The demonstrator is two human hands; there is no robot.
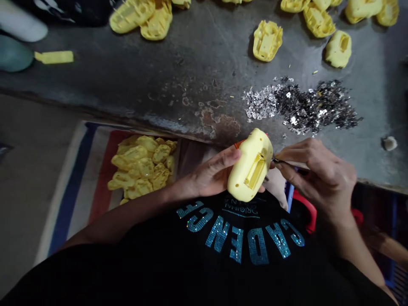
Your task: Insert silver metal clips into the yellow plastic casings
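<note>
My left hand (213,172) is closed around a yellow plastic shell (250,165), holding it in front of my chest at the near edge of the grey metal table (191,80). My right hand (314,170) pinches a thin dark metal piece (278,161) whose tip touches the shell's right side. Just beyond my hands on the table lies a pile of small shiny metal parts (299,106).
Several more yellow shells (267,40) lie scattered along the table's far side. A box of yellow shells (142,165) sits on a striped sack on the floor at lower left. Something red and blue (306,208) shows under my right hand.
</note>
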